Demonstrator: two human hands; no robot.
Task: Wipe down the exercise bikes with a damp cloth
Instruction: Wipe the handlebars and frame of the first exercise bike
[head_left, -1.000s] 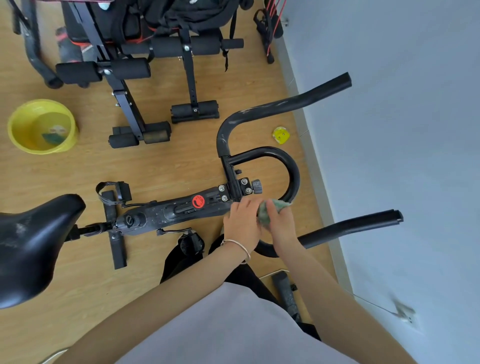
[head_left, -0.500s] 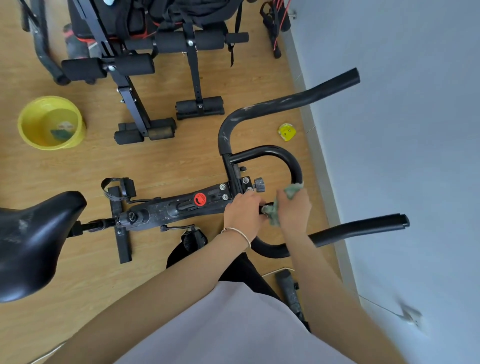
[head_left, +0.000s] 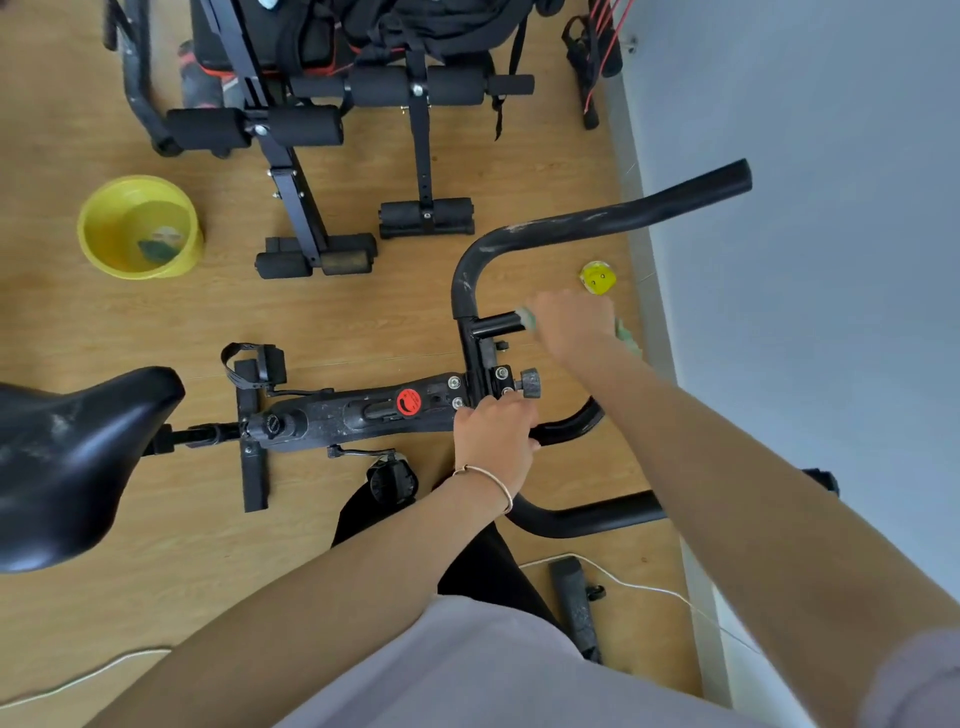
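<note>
Head view: right hand (head_left: 571, 322), clutching green cloth (head_left: 626, 338), moved up the inner handlebar loop (head_left: 498, 323); left hand (head_left: 493, 431) still clamps stem, wiping continues

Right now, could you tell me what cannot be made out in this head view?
- Cloth: mostly hidden by the blurred right hand.
- Inner handlebar loop: covered under both hands; left hand.
- Saddle: cut off at the left edge.
- Yellow basin contents: too small.

A home workout room: an exercise bike (head_left: 363, 410) and a padded weight bench (head_left: 322, 104) stand on wood-look flooring (head_left: 363, 312) beside a plain wall (head_left: 831, 156).
</note>
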